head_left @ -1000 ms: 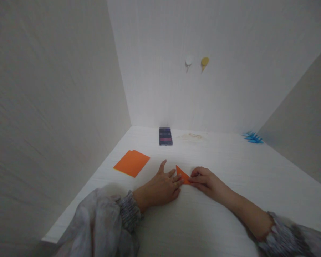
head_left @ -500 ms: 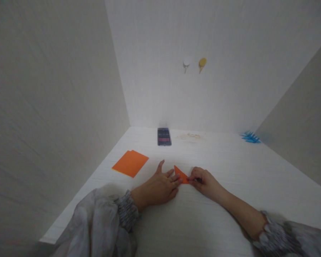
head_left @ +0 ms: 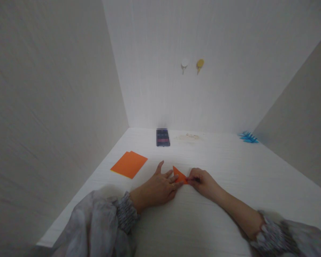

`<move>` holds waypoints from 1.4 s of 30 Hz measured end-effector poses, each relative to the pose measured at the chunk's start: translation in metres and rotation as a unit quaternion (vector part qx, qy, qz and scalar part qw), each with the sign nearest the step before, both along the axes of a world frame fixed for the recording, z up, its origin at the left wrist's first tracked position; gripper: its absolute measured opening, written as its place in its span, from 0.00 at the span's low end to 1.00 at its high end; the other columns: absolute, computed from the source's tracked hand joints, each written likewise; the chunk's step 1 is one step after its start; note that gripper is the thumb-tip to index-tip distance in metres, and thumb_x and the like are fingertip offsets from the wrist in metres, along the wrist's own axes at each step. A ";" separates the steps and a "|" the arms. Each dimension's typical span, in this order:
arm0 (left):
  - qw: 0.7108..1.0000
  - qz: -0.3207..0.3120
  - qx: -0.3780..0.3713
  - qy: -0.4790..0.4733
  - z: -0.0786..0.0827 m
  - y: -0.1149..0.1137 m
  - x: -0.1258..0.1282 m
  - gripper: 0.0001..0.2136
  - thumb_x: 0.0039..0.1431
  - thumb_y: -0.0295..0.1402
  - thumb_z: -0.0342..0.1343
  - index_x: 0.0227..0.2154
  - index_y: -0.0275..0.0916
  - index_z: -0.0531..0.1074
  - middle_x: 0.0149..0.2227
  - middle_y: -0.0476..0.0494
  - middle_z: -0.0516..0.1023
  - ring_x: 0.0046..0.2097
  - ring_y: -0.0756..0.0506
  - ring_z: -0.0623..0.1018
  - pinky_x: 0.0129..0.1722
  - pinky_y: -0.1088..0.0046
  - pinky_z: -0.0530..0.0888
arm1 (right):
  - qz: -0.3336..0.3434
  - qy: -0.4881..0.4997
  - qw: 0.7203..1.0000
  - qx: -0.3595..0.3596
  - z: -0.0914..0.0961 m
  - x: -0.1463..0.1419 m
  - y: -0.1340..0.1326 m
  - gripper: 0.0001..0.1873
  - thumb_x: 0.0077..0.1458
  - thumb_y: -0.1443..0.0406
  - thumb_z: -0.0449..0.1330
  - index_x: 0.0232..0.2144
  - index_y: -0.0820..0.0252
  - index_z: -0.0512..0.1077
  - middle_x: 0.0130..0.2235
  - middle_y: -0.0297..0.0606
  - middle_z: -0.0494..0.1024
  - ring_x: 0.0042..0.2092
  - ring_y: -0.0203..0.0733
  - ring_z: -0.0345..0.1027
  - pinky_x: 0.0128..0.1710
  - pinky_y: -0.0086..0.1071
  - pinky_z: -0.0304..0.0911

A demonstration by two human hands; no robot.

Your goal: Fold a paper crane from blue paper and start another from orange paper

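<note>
A small orange paper [head_left: 178,172], folded into a triangle, lies on the white table between my hands. My left hand [head_left: 162,188] is spread flat, its fingertips resting on the paper's left and lower part and covering some of it. From the right, my right hand [head_left: 202,180] pinches the triangle's right corner between thumb and finger. Left of my hands lie orange paper sheets [head_left: 129,164], square and stacked slightly askew, with a thin yellow edge showing.
Near the back wall lies a dark phone [head_left: 163,137] with a blurred screen. Blue folded paper pieces [head_left: 248,137] sit at the back right corner. A white hook [head_left: 184,64] and a yellow hook [head_left: 200,64] are on the back wall. Walls enclose the table left and right.
My left fingers have shifted slightly along the lower edge of the folded paper, towards the right. My right hand keeps its pinch at the corner. The whole view has moved a little.
</note>
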State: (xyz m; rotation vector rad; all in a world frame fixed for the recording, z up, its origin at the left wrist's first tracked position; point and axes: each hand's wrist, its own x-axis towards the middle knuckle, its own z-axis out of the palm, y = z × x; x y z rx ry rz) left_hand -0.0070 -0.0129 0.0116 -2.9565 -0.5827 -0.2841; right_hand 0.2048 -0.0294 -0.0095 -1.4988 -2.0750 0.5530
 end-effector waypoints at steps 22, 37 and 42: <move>1.000 0.006 0.008 -0.001 -0.004 0.000 0.000 0.16 0.59 0.35 0.38 0.50 0.44 0.59 0.48 0.44 0.68 0.51 0.42 0.64 0.53 0.45 0.42 | 0.036 0.011 0.999 0.008 0.003 0.002 -0.002 0.06 0.47 0.64 0.58 0.30 0.59 0.72 0.28 0.36 0.70 0.29 0.37 0.62 0.29 0.29 0.57; 1.000 0.009 0.006 -0.001 -0.004 0.000 0.002 0.17 0.60 0.39 0.36 0.48 0.42 0.61 0.47 0.43 0.68 0.53 0.41 0.63 0.53 0.45 0.42 | 0.004 0.041 0.999 -0.022 -0.001 0.001 0.002 0.05 0.44 0.68 0.57 0.28 0.59 0.72 0.27 0.35 0.70 0.30 0.37 0.62 0.30 0.29 0.59; 1.000 0.009 0.003 -0.001 -0.003 -0.002 0.002 0.18 0.61 0.40 0.34 0.49 0.43 0.61 0.48 0.43 0.68 0.52 0.40 0.63 0.53 0.45 0.42 | -0.006 0.043 0.998 -0.044 -0.004 0.000 0.004 0.05 0.43 0.69 0.57 0.27 0.59 0.72 0.25 0.33 0.69 0.27 0.35 0.61 0.27 0.28 0.57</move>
